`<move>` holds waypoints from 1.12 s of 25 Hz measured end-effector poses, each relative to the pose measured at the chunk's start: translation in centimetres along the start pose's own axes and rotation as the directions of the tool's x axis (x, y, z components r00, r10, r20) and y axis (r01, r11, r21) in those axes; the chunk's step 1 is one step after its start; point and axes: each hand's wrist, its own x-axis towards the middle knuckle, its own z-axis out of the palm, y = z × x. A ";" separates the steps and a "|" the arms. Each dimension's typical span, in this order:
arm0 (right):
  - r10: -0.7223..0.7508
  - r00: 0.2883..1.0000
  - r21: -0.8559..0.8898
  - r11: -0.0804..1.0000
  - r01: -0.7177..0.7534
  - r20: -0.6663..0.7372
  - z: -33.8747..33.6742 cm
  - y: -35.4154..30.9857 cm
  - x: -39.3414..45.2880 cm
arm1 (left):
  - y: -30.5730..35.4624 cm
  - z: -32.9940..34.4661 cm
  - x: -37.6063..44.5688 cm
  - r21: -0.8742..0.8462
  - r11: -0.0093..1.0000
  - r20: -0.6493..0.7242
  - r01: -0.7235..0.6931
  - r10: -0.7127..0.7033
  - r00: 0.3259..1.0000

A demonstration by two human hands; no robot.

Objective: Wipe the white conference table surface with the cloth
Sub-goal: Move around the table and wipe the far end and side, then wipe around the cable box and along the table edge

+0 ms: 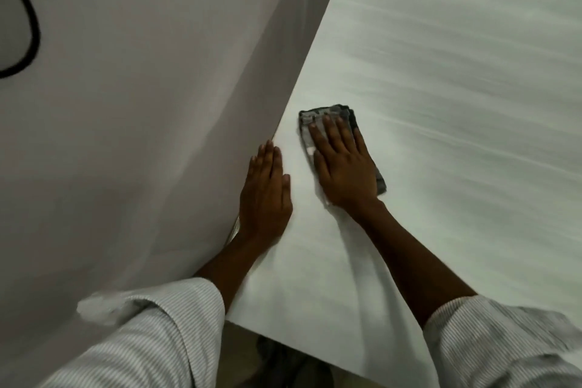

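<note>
Far left, against the pale grey wall (132,98): a thin black cable (30,22) curving in a loop. Lower left: a rolled-up white pinstriped shirt sleeve (151,334), bare forearm reaching out of it. Just beside the wall, at the table's left edge: the left hand (264,195), laid flat and palm down, fingers straight and close together, thumb alongside, gripping nothing, simply pressed on the smooth white conference table (456,72). Just to its right, a narrow strip of bare tabletop between them: the right hand (343,164), likewise spread flat and palm down, fingers extended, resting on top of a folded dark grey mottled cloth (324,116) rather than clutching it. Cloth lying flat on the table surface near the left edge, poking out past the fingertips and along both sides of the palm. Lower right: a second white pinstriped sleeve (491,343), pushed up the forearm. Faint pale streaks running across the tabletop further right.
</note>
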 end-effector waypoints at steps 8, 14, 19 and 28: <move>-0.135 0.989 0.034 0.991 0.133 0.059 1.5 -8.3 -6.8 | -2.4 -2.4 -7.0 -0.154 0.979 0.052 0.136 -0.129 0.990; -0.016 0.998 0.001 1.000 0.016 0.067 -0.8 -2.6 -16.9 | -2.4 -2.8 -8.6 -0.082 0.997 0.087 -0.006 0.013 0.996; 0.229 0.973 0.041 0.973 -0.228 -0.028 0.7 -6.8 -12.7 | -2.6 -2.7 -8.5 -0.062 0.997 0.081 -0.038 0.043 0.996; -0.090 0.994 0.013 0.996 0.089 0.061 -1.7 0.8 -19.1 | 9.4 0.3 -11.3 -0.314 0.948 0.124 -0.045 0.088 0.988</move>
